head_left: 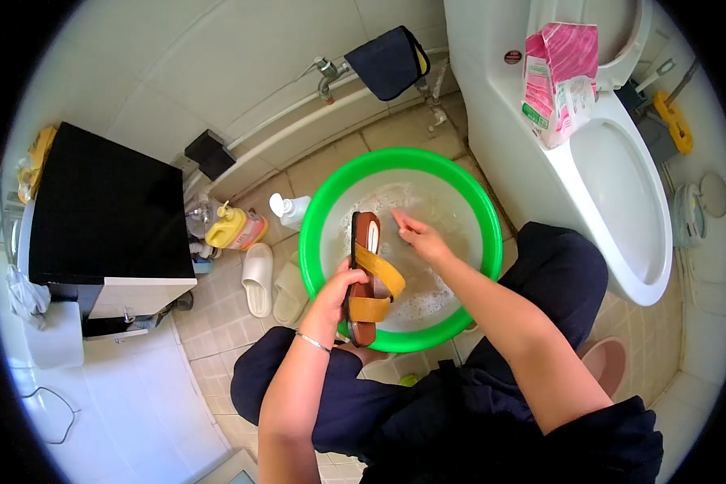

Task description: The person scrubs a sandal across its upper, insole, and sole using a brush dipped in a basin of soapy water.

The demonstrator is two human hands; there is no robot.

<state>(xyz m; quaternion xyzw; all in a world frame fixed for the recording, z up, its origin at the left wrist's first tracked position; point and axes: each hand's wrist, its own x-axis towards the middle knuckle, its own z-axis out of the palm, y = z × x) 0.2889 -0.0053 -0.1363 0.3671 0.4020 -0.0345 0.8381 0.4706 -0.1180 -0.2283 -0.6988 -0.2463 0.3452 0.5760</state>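
Note:
A brown sandal with two mustard-yellow straps [371, 310] is held upright on its long side over the left part of a green-rimmed basin [492, 211]. My left hand [336, 290] grips it by the edge of the sole, thumb towards the straps. Soapy, greyish water [436, 194] with patches of foam lies in the basin. My right hand [421, 237] hangs over the water to the right of the sandal's toe end, apart from it. Its index finger is stretched out, the other fingers are partly hidden, and nothing shows in it.
Left of the basin stand a white pump bottle [292, 210], a yellow jug [238, 229] and pale slippers [257, 281]. A black-topped cabinet [109, 210] is farther left. A toilet [621, 210] bearing a pink-and-white bag [563, 81] stands right. A cloth [385, 63] hangs by the tap [327, 74].

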